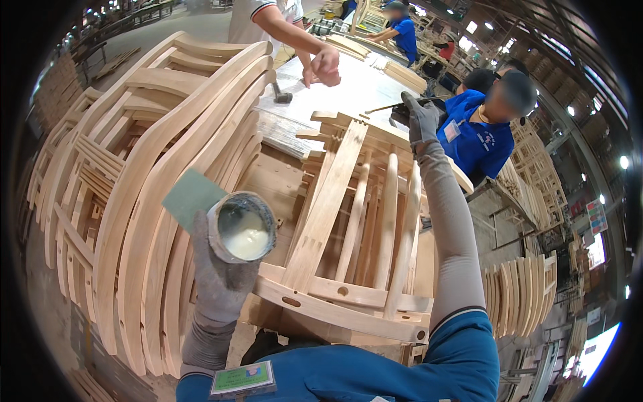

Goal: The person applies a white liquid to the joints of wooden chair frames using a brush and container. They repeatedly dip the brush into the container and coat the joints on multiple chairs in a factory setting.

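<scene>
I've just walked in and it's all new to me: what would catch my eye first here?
Probably the tin of white glue held up close in the gloved left hand, near the middle. Beneath it, the slatted wooden chair frame lies on the bench, and the right hand reaches to the frame's far end. On the left, a big stack of curved wooden chair parts fills the view.

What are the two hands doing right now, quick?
Left hand: closed around a glue cup with white glue inside.
Right hand: gloved, closed on the top of the wooden chair frame, beside a thin stick-like tool.
</scene>
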Motion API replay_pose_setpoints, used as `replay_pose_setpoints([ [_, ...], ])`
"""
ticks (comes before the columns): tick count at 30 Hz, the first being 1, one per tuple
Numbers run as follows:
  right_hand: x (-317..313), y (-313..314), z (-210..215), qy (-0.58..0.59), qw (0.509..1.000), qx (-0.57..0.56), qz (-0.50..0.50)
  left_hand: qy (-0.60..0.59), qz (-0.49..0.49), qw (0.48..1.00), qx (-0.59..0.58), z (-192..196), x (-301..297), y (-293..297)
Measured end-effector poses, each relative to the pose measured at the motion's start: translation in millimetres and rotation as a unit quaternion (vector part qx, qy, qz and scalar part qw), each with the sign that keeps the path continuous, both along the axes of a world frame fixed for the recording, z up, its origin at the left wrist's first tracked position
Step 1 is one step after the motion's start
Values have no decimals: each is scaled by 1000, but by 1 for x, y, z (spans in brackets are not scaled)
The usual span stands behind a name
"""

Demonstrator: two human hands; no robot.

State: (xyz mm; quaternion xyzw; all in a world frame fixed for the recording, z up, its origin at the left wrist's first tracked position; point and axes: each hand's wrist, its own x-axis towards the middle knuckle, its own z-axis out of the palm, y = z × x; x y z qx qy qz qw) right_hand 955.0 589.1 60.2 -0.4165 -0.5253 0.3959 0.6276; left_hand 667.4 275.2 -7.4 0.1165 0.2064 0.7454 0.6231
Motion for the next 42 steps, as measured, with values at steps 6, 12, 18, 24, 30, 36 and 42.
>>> replay_pose_setpoints([
  [6,-16,35,-16,-37,997,-26,-62,-49,55,995,-63,-10,-17,-8],
  [12,-20,49,-17,-131,989,-6,-67,-67,46,995,-66,-17,-25,-5],
  [18,-30,59,-3,-514,831,100,-190,-43,58,995,-70,-20,-22,-3],
  [24,-49,57,6,-468,882,-1,-55,-61,60,993,-78,-25,-27,-5],
  [30,-51,61,2,-385,921,15,-51,-53,60,994,-68,-21,-26,-8],
  [36,2,36,7,-267,964,-10,-3,-23,-11,999,-29,-12,-20,-5],
  [42,-36,-125,45,-96,989,44,103,25,-57,997,50,-1,-11,5],
])
